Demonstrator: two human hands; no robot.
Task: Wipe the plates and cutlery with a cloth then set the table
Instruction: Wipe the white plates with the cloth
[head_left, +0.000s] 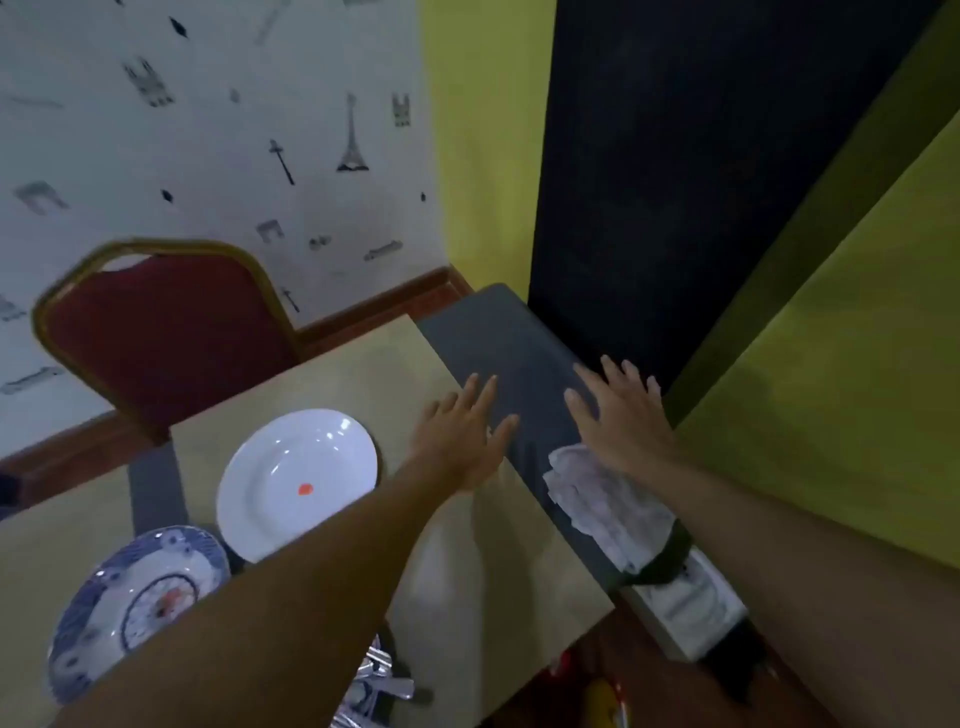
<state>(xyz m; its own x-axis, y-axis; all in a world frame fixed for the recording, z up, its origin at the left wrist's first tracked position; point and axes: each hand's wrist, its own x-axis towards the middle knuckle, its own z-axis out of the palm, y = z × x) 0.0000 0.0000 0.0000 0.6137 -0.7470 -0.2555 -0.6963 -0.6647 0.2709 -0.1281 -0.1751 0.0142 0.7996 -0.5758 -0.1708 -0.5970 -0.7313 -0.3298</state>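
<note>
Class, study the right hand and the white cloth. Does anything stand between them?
Nothing visible does. The cloth lies on the grey mat right at the wrist of the right hand, partly under the forearm. The hand reaches past it with fingers straight.

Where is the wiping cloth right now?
In the head view, the cloth lies crumpled on the dark grey mat at the right edge of the table, beside the right hand and right of the white plate.
</note>
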